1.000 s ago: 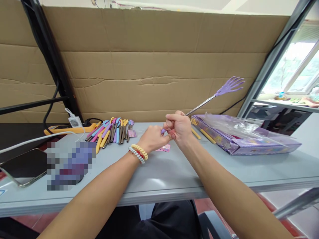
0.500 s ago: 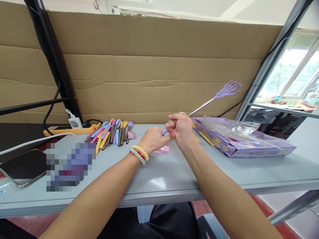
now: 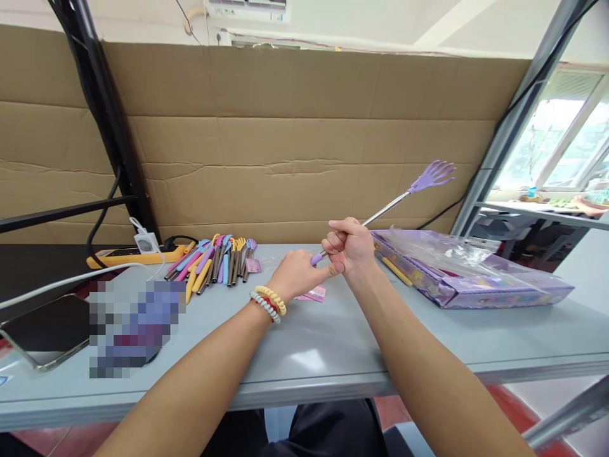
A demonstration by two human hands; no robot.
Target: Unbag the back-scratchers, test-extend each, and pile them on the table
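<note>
Evidently the step in hand is working the purple back scratcher (image 3: 386,208) aslant above the desk (image 3: 333,343), the left hand's (image 3: 295,274) grip wrapped on its handle (image 3: 316,259), the right hand's (image 3: 354,249) clamped round the rod (image 3: 375,215), and the next move probably calls for straight, even force along it.

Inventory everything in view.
Held back scratcher: one, purple, centre
Back scratchers: many, multicoloured, left
Cards: 2+, pink, centre
Box: one, purple, right
Plastic: one, clear, on box
Handle: one, yellow, beside box
Phone: one, black, left
Pixelated patch: one, bluish, left
Power strip: one, yellow, left
Charger: one, white, left
Table: one, grey, centre
Cardboard: one, brown, rear
Window: one, white-framed, right
Bracelets: 2+, mixed, left wrist
Legs: two, dark, bottom
Left hand: one, centre
Right hand: one, centre
</note>
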